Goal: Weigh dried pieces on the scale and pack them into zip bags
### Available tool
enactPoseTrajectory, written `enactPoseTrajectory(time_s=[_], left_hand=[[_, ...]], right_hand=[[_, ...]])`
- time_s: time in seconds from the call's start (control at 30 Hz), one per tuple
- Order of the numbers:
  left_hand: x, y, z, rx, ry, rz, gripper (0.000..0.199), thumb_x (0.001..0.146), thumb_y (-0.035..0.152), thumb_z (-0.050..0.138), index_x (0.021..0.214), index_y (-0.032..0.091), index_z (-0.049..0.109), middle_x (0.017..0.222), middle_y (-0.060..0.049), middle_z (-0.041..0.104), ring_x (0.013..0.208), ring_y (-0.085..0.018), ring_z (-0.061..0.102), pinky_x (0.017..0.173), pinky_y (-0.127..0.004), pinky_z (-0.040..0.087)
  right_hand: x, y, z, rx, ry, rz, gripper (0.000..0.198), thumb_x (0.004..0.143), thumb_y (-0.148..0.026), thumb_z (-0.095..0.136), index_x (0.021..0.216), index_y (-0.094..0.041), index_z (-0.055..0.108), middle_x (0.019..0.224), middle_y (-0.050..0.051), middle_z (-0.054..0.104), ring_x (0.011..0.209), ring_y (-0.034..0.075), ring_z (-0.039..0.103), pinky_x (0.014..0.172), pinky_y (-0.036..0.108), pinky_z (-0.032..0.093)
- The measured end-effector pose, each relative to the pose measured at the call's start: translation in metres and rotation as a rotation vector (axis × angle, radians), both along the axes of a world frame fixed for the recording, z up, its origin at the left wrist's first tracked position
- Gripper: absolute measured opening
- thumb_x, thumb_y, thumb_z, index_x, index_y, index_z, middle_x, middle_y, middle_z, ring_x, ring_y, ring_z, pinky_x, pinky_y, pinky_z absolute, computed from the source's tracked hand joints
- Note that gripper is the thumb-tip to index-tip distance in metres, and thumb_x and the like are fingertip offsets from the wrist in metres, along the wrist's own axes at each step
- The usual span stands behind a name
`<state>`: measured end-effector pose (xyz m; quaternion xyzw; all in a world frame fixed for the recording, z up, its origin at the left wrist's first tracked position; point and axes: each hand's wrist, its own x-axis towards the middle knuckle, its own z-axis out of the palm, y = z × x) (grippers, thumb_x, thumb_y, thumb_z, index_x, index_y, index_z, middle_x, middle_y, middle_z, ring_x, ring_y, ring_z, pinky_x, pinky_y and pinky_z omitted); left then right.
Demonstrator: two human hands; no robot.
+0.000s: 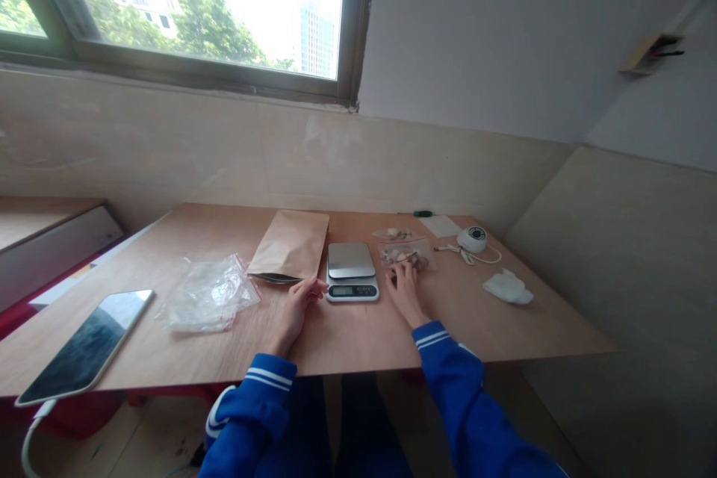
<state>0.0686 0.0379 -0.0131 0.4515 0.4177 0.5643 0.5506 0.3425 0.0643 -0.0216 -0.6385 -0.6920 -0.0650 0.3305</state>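
Note:
Just left of the scale, my left hand (302, 304) rests over the table with its fingers loosely apart and nothing in them. Its fingertips are close to the scale's left edge. My right hand (405, 291) reaches to the near edge of a clear zip bag (417, 252) of brown and whitish pieces, its fingers bent and apart; whether they press on the plastic is hard to see. A second clear bag (393, 234) with similar pieces lies behind it. Between my hands stands a digital kitchen scale (351, 261) with a bare metal plate.
A brown kraft pouch (294, 243) lies left of the scale, beside several clear zip bags (205, 295). A cabled tablet (89, 347) sits at the left edge. Rightward are a white round device (471, 240), a crumpled tissue (507, 287) and a green-handled screwdriver (423, 213).

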Motion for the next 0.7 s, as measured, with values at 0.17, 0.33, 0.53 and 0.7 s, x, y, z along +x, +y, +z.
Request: enactPoseTrajectory(time_s=[0.17,0.33,0.53,0.7], left_hand=[[0.0,0.0,-0.001,-0.007,-0.028,-0.008,0.034,0.077,0.047,0.059,0.073,0.016,0.073,0.072,-0.006,0.068,0.066,-0.016,0.056,0.066,-0.027,0.044],[0.001,0.0,0.0,0.019,-0.025,-0.014,0.033,0.079,0.045,0.058,0.073,0.016,0.073,0.073,-0.005,0.068,0.065,-0.015,0.055,0.066,-0.026,0.043],[0.002,0.0,-0.001,0.048,-0.034,-0.022,0.033,0.081,0.044,0.057,0.073,0.015,0.073,0.073,-0.006,0.068,0.066,-0.015,0.055,0.066,-0.027,0.043],[0.001,-0.003,0.003,0.021,-0.05,-0.026,0.033,0.079,0.043,0.057,0.071,0.015,0.072,0.071,-0.005,0.067,0.064,-0.015,0.054,0.064,-0.026,0.042]], right_hand=[[0.0,-0.009,-0.015,-0.051,0.08,0.08,0.022,0.082,-0.014,0.044,0.095,-0.016,0.062,0.111,0.014,0.052,0.1,0.027,0.055,0.09,0.046,0.047],[-0.015,-0.025,0.004,0.033,0.292,0.088,0.03,0.078,-0.01,0.045,0.104,-0.016,0.059,0.113,0.014,0.05,0.107,0.026,0.057,0.094,0.043,0.048],[-0.06,-0.012,0.048,0.098,0.352,0.241,0.031,0.078,-0.013,0.051,0.108,-0.017,0.054,0.112,0.012,0.053,0.111,0.024,0.054,0.095,0.039,0.048],[-0.082,0.029,0.048,-0.084,0.328,0.274,0.02,0.077,-0.014,0.055,0.098,-0.015,0.058,0.102,0.01,0.057,0.101,0.022,0.058,0.094,0.039,0.047]])
